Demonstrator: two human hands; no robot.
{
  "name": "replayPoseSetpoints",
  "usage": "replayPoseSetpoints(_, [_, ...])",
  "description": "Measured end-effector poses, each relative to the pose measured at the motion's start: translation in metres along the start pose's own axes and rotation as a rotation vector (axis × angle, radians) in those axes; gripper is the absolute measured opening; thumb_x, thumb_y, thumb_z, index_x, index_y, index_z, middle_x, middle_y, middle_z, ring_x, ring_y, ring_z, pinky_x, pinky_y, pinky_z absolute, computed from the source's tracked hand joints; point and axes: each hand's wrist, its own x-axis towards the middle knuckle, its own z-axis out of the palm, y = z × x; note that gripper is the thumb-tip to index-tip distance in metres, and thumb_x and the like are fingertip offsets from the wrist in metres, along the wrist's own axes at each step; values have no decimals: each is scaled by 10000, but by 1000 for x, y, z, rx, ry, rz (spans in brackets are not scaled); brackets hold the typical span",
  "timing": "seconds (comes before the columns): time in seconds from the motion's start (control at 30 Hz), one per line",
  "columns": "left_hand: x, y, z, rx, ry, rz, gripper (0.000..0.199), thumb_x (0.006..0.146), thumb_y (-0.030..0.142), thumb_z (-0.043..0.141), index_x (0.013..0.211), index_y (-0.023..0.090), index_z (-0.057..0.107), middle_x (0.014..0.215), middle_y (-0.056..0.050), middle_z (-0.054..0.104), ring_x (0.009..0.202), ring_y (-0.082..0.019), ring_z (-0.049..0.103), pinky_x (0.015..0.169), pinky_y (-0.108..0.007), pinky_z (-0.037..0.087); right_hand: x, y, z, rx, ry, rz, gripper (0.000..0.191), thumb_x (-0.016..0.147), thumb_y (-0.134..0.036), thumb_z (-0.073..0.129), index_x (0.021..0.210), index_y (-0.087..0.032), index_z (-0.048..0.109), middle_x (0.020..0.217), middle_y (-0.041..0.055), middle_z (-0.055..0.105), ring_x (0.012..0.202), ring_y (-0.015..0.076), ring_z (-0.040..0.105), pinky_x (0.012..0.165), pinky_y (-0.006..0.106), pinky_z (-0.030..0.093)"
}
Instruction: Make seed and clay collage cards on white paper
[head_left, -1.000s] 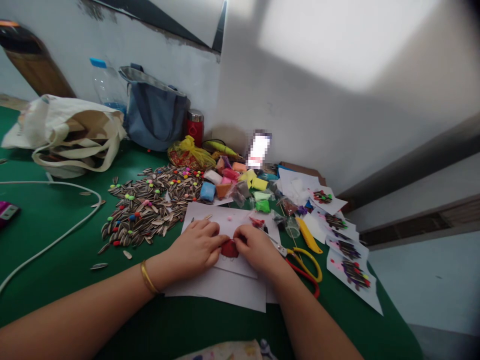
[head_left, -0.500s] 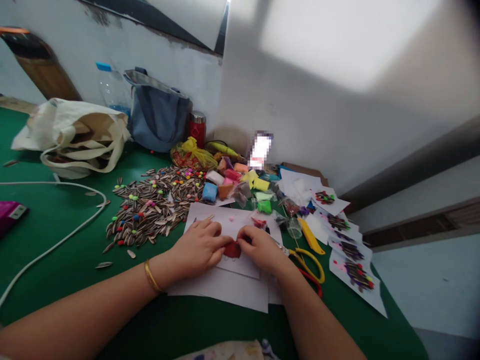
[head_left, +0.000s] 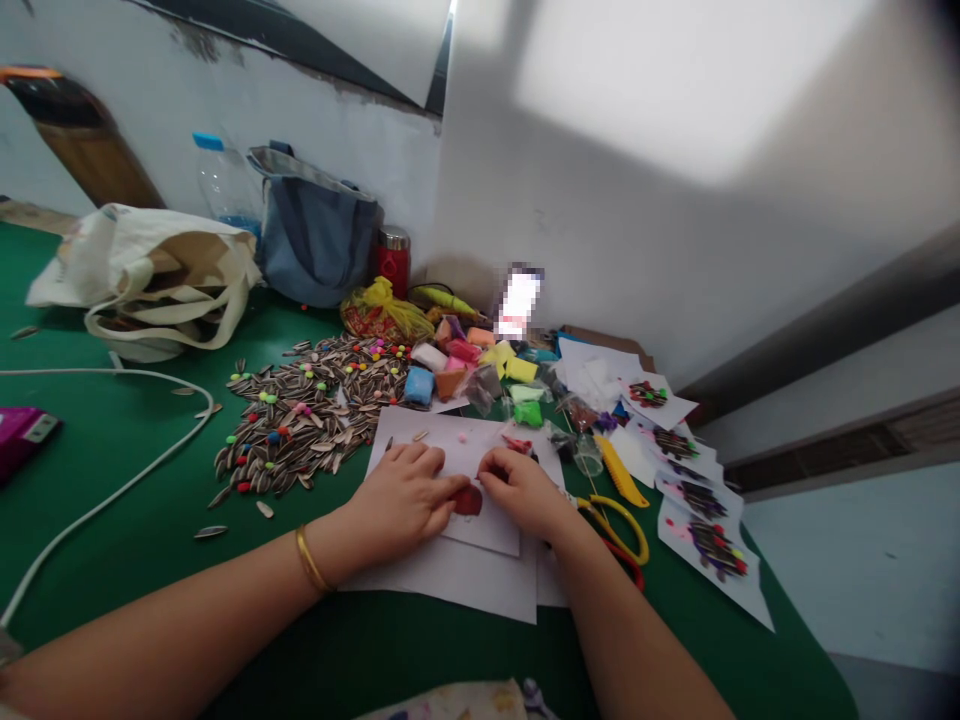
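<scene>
A flattened dark red patch, seemingly modelling clay [head_left: 469,500], lies on a white sheet of paper [head_left: 491,537] at the table's front. My left hand [head_left: 409,497] rests on the paper with its fingers stretched out, the index fingertip touching the patch's left edge. At the upper right of the patch, my right hand [head_left: 521,490] has thumb and index finger pinched together; whatever may be between them is too small to make out. Small pink bits [head_left: 462,438] sit on the sheet above the hands. Yellow-and-red-handled scissors [head_left: 621,528] lie right of my right wrist.
Sunflower seeds [head_left: 300,425] with coloured bits are heaped at left. Coloured clay packets [head_left: 450,382] lie behind the paper. A yellow cutter [head_left: 621,470] and decorated seed pictures [head_left: 712,545] are at right. Bags [head_left: 319,240], a red flask [head_left: 393,262] and a lit phone [head_left: 520,300] stand behind.
My right hand has drawn slightly to the right, off the red patch, and more of the patch shows. The left hand stays on the paper, almost still.
</scene>
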Motion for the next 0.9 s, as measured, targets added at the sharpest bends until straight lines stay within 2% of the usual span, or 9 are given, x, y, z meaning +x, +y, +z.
replayPoseSetpoints(0.27, [-2,-16,5,-52,76,70,352,950,310,486,1269,225,610,1291,-55,640,1216,-236,545,1067,-397,350,0,-2,2,-26,33,-40,90,868,-195,531,798,-207,585,793,-15,619,756,155,562,707,280,404])
replayPoseSetpoints(0.47, [-9,-23,3,40,85,52,336,958,311,478,1234,226,650,1327,-58,647,1228,-241,578,1071,-426,349,-1,-5,11,-17,113,-163,75,876,-163,515,844,-202,571,834,3,597,790,161,543,735,286,404])
replayPoseSetpoints(0.57, [-11,-27,0,43,53,85,354,958,311,483,1266,222,631,1342,-70,635,1230,-251,573,1059,-422,371,-2,-6,12,-21,106,-154,76,889,-170,515,854,-206,572,836,1,602,786,160,544,721,283,399])
replayPoseSetpoints(0.7, [-12,-32,0,36,54,141,340,964,316,484,1269,285,630,1343,-51,628,1234,-244,565,1065,-410,373,-2,-6,13,-58,82,-133,87,889,-163,522,837,-206,576,825,-2,608,782,158,547,713,280,390])
replayPoseSetpoints(0.9, [-11,-30,-2,16,47,111,336,967,342,483,1274,307,615,1335,-29,623,1218,-233,562,1086,-406,326,-1,-6,13,-93,73,-128,91,890,-161,523,830,-205,576,823,-5,608,779,153,545,706,275,381])
